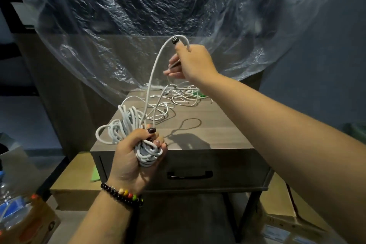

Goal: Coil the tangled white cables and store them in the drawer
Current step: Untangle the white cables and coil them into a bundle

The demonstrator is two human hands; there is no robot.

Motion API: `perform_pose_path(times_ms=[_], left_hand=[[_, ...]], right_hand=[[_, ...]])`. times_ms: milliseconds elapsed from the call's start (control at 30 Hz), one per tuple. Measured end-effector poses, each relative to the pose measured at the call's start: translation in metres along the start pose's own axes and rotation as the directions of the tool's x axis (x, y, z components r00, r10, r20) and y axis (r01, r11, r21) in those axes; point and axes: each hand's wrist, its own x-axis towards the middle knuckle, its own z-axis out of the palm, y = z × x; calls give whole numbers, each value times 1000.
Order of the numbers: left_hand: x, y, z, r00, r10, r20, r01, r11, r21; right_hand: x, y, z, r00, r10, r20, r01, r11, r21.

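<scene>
While my left hand (136,156) clamps the half-wound thick cable (126,125), my right hand (192,63) pinches its free run up high. Thinner white cables (178,95) lie tangled on the table (217,137); the drawer (190,174) is shut, nothing stored yet.

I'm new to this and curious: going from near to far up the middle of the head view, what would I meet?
Beaded bracelet → left hand gripping the coiled cable → loose white cables on the tabletop → plastic sheet.
</scene>
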Motion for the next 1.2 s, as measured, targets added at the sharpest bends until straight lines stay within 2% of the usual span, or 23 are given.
perform_pose_path(times_ms=[67,133,233,300,367,433,500,567,633,700,800,900,1033,1133,1200], left_hand=[[2,3,0,999,-9,-37,9,1000,-12],[2,4,1,996,-21,-83,20,1000,-5],[1,3,3,991,0,-136,2,1000,19],[0,0,4,992,7,-130,-6,1000,14],[-1,-1,2,995,-10,-94,11,1000,13],[-1,-2,-1,997,-41,-60,42,999,12],[1,-4,-3,993,-73,-91,75,997,18],[4,-8,1,972,-117,-203,137,987,86],[11,-17,2,921,-151,-358,236,950,205],[17,-30,-2,863,-195,-466,348,898,270],[22,-51,-5,811,-273,-517,470,830,298],[26,-72,-3,819,-310,-483,502,794,341],[26,-84,8,815,-435,-382,563,748,350],[25,-86,12,771,-572,-280,634,653,413],[26,-83,14,780,-569,-259,613,616,495]], right_hand=[[14,-4,4,990,-140,-22,135,979,-153],[23,-4,3,974,-224,-38,208,945,-253],[30,7,-15,929,-353,-111,306,901,-308],[27,20,-34,889,-436,-139,371,865,-338],[17,37,-53,881,-456,-129,392,854,-343],[6,59,-68,907,-414,-81,362,863,-352],[-1,88,-77,958,-285,-5,256,868,-426],[-9,119,-82,992,-92,89,124,862,-491],[-19,147,-84,977,98,191,11,865,-502],[-24,168,-83,950,183,254,-18,843,-538],[-18,184,-77,967,157,200,-39,868,-494],[-10,187,-68,990,92,106,-29,875,-482],[3,192,-60,993,105,-58,-120,873,-472],[8,194,-60,981,139,-137,-187,864,-467],[8,194,-61,978,139,-153,-197,857,-476]])
